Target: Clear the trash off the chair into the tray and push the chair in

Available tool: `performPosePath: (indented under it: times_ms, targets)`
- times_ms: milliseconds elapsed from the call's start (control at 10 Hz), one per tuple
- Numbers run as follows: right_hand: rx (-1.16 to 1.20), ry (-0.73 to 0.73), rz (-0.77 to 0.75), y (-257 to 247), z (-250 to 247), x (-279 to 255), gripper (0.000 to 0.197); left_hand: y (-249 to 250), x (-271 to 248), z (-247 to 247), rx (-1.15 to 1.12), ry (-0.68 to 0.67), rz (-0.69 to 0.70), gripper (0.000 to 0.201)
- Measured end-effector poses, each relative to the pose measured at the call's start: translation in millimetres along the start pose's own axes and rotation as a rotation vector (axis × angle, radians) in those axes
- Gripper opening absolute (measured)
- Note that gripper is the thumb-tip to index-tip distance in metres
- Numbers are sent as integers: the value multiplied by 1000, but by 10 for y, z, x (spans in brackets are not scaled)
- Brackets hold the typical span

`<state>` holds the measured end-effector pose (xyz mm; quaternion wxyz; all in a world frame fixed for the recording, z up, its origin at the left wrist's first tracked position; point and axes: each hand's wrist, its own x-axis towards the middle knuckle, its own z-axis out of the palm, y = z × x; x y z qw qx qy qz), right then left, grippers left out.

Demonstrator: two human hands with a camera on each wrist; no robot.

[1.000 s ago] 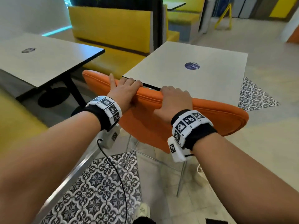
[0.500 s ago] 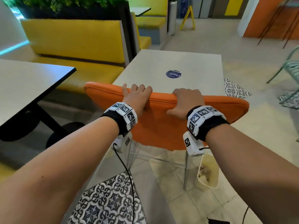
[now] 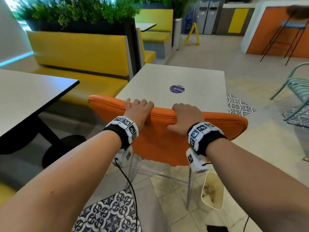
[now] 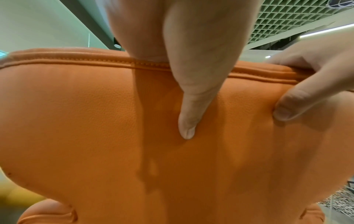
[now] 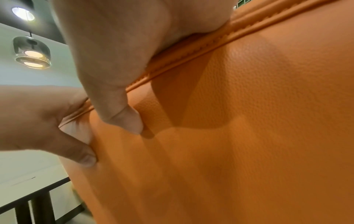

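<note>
Gripping the top edge of the orange chair, the left hand curls its fingers over the backrest, thumb pressed on the near side. To its right, the right hand clamps the same edge. The chair stands against the white table. Compared with a second ago, both hands keep their hold and the backrest sits level. Low right, a tray of scraps lies on the floor.

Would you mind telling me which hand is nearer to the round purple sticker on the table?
Right. The right hand grips the orange chair back almost directly below the purple sticker; the left hand grips the same top edge farther to the sticker's left.
</note>
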<state>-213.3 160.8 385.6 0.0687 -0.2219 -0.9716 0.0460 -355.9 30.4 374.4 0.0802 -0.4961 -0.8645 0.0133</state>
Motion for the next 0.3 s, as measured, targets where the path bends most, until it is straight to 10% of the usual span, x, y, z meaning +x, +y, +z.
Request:
performPosePath:
  times_ms: [300]
  targets:
    - [76,288,-162,172,595,-968,82,88,-1274,849,-309,232,-28,111]
